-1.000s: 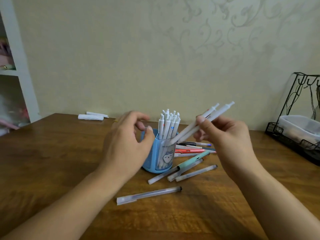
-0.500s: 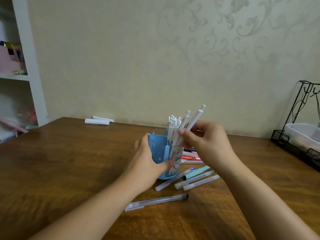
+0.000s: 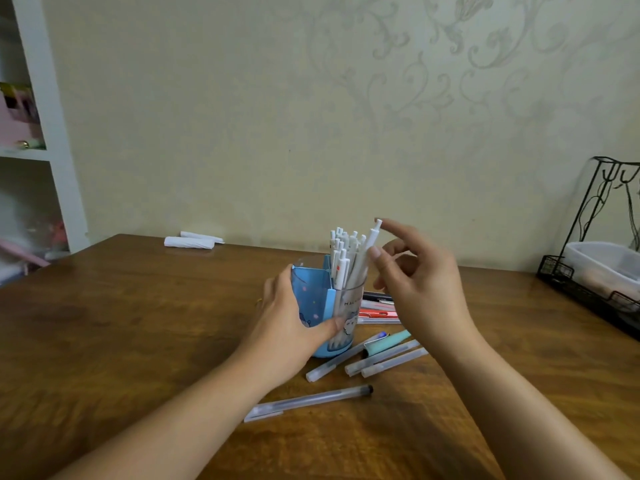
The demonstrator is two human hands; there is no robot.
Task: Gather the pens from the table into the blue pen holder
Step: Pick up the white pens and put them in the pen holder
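The blue pen holder [image 3: 313,299] stands mid-table with several white pens [image 3: 346,258] upright in its clear compartment. My left hand [image 3: 287,323] grips the holder's near left side, thumb across its front. My right hand [image 3: 415,282] hovers just right of the white pens with fingers loosely spread, holding nothing; its thumb tip is close to the rightmost pen. Loose pens lie on the table: a clear one [image 3: 308,400] nearest me, several frosted ones [image 3: 388,358] and a mint one [image 3: 388,342] by the holder's base, red and black ones [image 3: 377,310] behind my right hand.
The wooden table [image 3: 138,323] stretches left. A white rolled paper [image 3: 190,241] lies at the far edge near the wall. A black wire rack [image 3: 595,271] with a plastic tub sits at the far right. A white shelf unit [image 3: 52,133] stands left.
My right hand lowered the two white pens into the holder and let go, fingers now spread. My left hand closed around the holder's side and stays there.
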